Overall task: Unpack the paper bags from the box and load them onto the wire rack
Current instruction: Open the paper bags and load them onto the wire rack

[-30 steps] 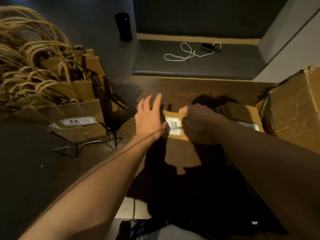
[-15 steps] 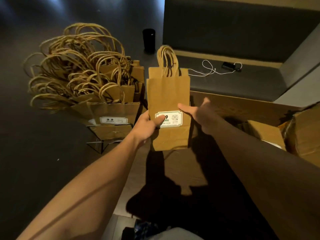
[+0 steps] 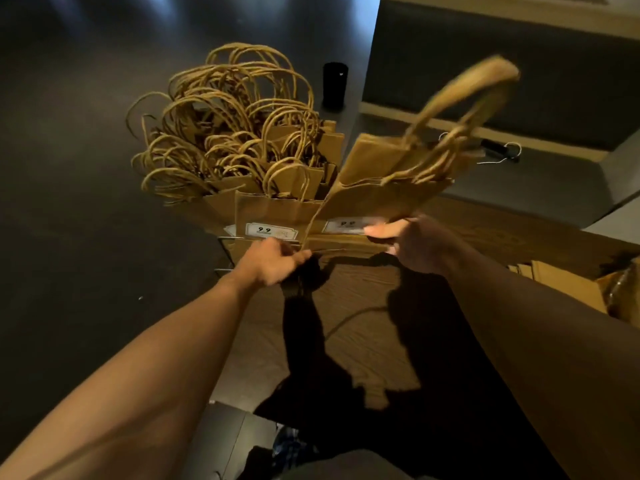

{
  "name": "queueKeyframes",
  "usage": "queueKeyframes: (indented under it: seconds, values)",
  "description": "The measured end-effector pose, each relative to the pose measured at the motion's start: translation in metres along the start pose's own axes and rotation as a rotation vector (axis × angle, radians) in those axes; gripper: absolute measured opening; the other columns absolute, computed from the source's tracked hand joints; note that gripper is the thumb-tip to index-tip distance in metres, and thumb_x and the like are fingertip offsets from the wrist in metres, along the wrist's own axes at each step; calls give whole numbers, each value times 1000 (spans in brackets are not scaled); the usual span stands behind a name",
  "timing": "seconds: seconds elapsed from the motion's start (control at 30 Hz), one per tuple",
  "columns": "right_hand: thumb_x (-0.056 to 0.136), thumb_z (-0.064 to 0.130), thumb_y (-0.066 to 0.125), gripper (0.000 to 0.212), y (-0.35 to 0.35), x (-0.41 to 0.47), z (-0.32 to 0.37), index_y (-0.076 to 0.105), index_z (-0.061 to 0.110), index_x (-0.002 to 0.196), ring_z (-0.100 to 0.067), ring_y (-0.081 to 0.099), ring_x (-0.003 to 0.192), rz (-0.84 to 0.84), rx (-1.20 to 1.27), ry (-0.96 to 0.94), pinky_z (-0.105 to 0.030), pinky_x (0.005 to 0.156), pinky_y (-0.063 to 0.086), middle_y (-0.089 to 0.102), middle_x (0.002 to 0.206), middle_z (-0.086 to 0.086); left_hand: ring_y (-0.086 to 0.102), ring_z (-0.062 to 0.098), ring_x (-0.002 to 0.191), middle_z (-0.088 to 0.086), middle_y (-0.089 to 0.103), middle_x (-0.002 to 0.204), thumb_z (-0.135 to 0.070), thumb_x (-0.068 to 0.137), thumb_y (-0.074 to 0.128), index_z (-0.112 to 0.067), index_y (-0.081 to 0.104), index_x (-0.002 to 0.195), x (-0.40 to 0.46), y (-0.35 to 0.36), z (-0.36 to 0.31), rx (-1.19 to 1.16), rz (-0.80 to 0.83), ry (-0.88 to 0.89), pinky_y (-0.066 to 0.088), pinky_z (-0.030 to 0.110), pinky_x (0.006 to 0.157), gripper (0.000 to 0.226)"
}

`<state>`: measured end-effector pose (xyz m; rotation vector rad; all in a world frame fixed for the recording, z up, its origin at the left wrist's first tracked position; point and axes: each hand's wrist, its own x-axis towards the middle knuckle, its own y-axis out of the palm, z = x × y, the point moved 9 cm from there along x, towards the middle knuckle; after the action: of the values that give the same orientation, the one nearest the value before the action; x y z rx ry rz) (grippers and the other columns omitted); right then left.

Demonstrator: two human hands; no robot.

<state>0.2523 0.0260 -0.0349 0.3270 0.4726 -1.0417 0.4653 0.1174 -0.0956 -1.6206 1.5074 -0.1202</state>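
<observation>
Head view: the right hand (image 3: 412,242) pinches the bottom end of a paper bag (image 3: 377,199), thumb on its label. The bag tilts, long axis running up and right, handles blurred. The left hand (image 3: 273,261), fingers curled, grips its lower left corner, right at the wire rack (image 3: 223,241). The rack sits just left, crammed with upright bags (image 3: 273,211). The box (image 3: 620,299), far right, shows more flat bags inside.

Matt brown paper bags (image 3: 277,209) with rough twisted-cord handles (image 3: 221,133) are filling the thin metal rack (image 3: 225,244) (centre frame); the wood-grain tabletop (image 3: 360,327) is looking faintly glossy.
</observation>
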Motion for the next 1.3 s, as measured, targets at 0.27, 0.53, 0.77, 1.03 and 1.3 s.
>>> queueKeyframes:
  seconds: [0.27,0.53,0.77,1.03,1.3]
  values:
    - [83,8,74,22,48,13,26,65,0,101,-31,69,100,-15,110,-135,-39,90,56,71,105,-18,31,34,146,12,29,161,-50,103,30,-17,24,156,6,5,41,406,107,-43,27,45,119,62]
    - [96,9,56,24,70,25,16,62,3,117,-25,63,111,-52,36,-199,-36,97,52,65,123,-13,31,40,143,19,28,158,-59,100,33,-22,16,156,-2,2,40,367,134,-115,27,51,114,69]
    - [91,9,59,45,45,47,-4,49,-2,133,-33,59,120,-59,194,-95,-45,102,47,60,128,-19,49,36,122,21,53,133,-50,102,34,-4,35,139,-23,-10,36,485,-233,158,37,44,104,59]
    - [90,2,62,41,55,35,7,51,-8,128,-30,63,114,-65,150,-123,-35,96,52,64,122,-20,41,36,134,19,28,151,-46,103,35,-6,13,157,-27,-10,37,498,-256,274,40,42,109,71]
    - [97,4,50,20,78,11,29,67,15,102,-22,61,115,-77,59,-249,-43,108,43,69,110,-3,43,34,133,21,30,157,-58,101,20,2,1,156,-20,5,42,737,-170,132,36,44,107,83]
